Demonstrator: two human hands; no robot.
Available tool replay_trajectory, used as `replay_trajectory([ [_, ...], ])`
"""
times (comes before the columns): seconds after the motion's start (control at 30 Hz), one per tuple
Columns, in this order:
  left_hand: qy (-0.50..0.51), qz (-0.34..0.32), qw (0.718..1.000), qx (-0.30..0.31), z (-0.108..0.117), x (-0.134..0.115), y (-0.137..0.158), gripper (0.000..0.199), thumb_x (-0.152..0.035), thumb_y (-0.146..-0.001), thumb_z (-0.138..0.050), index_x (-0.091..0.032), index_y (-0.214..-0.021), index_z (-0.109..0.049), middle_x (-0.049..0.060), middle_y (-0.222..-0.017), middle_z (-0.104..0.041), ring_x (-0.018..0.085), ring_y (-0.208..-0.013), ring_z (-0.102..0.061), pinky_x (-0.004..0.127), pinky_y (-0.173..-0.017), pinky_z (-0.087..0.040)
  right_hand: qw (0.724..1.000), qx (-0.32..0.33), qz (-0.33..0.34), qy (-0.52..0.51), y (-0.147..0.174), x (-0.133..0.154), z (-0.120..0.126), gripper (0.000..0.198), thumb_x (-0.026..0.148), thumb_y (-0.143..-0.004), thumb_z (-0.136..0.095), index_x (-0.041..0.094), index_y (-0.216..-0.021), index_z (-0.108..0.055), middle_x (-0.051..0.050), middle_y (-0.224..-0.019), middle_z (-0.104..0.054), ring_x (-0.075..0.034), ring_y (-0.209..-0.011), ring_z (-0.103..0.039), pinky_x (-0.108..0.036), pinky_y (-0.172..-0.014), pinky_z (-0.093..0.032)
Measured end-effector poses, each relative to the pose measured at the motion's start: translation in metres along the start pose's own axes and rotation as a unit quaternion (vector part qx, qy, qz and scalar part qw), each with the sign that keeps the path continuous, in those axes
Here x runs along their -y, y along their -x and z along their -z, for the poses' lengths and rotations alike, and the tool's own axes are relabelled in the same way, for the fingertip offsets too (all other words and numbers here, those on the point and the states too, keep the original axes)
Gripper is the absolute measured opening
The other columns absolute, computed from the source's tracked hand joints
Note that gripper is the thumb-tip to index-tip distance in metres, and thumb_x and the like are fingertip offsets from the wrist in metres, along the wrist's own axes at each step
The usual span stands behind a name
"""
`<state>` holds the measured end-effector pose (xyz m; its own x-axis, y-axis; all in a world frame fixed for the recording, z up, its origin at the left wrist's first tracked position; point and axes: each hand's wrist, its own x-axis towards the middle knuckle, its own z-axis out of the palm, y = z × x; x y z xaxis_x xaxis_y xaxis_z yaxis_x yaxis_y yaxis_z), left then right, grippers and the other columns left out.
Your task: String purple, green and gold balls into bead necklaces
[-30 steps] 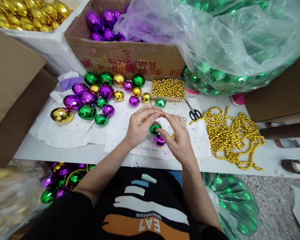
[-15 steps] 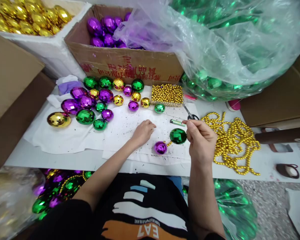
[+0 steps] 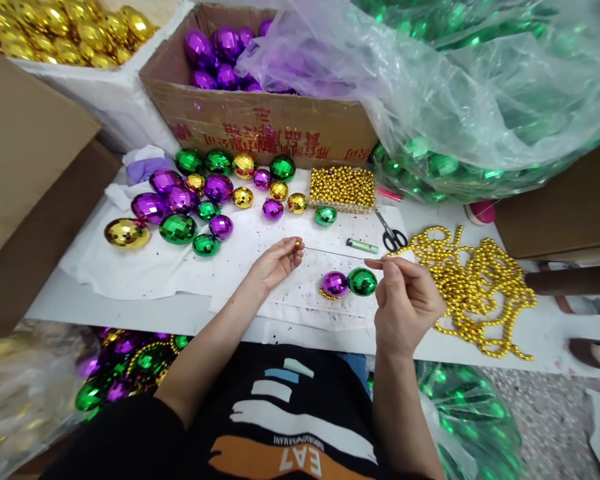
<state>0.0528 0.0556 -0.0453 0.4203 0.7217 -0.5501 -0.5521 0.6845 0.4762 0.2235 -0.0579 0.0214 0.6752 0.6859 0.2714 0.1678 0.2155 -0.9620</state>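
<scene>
Your left hand (image 3: 275,263) pinches a small gold bead (image 3: 297,245), your right hand (image 3: 405,300) the thin needle (image 3: 340,254), above the table's front edge: light, slippery, so grip both by fingertips

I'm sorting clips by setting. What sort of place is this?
Probably a small craft workshop stringing bead ornaments: a cardboard box of purple balls, loose faceted balls on the table, and gold bead strands.

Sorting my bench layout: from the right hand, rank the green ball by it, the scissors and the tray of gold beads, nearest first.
From the right hand:
1. Green ball, just left of its fingers.
2. Scissors, behind it.
3. Tray of gold beads, farther back, against the cardboard box.
</scene>
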Motion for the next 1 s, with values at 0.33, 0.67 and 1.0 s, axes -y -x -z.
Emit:
replay_trajectory([
  [0.33, 0.028, 0.018, 0.999, -0.005, 0.000, 0.007, 0.009, 0.015, -0.006, -0.094, -0.054, -0.011, -0.086, -0.066, 0.003, -0.075, -0.066, 0.006, -0.060, -0.062, 0.014, -0.057, -0.052, 0.998, -0.018, 0.040, 0.050, 0.015, 0.003, -0.004, 0.014, 0.031, -0.092, -0.066, 0.017, -0.091, -0.068, -0.004, -0.083, -0.076, -0.008, -0.052, -0.054, -0.022, -0.051, -0.040],
  [0.67, 0.016, 0.011, 1.000, -0.003, 0.004, 0.007, 0.011, 0.021, -0.009, -0.097, -0.049, -0.010, -0.086, -0.067, 0.004, -0.072, -0.065, 0.006, -0.059, -0.061, 0.014, -0.055, -0.052, 0.999, -0.029, 0.019, 0.038, 0.014, 0.003, -0.007, 0.017, 0.033, -0.092, -0.066, 0.016, -0.088, -0.065, -0.003, -0.081, -0.075, -0.003, -0.041, -0.036, -0.021, -0.040, -0.027],
  [1.0, 0.011, 0.002, 1.000, -0.008, -0.001, 0.008, 0.010, 0.022, -0.010, -0.098, -0.050, -0.010, -0.085, -0.067, 0.004, -0.071, -0.065, 0.006, -0.058, -0.061, 0.014, -0.055, -0.052, 0.998, -0.044, -0.030, -0.026, 0.009, -0.008, -0.002, 0.018, 0.032, -0.090, -0.069, 0.015, -0.086, -0.062, -0.003, -0.080, -0.076, -0.003, -0.039, -0.036, -0.020, -0.038, -0.025],
])
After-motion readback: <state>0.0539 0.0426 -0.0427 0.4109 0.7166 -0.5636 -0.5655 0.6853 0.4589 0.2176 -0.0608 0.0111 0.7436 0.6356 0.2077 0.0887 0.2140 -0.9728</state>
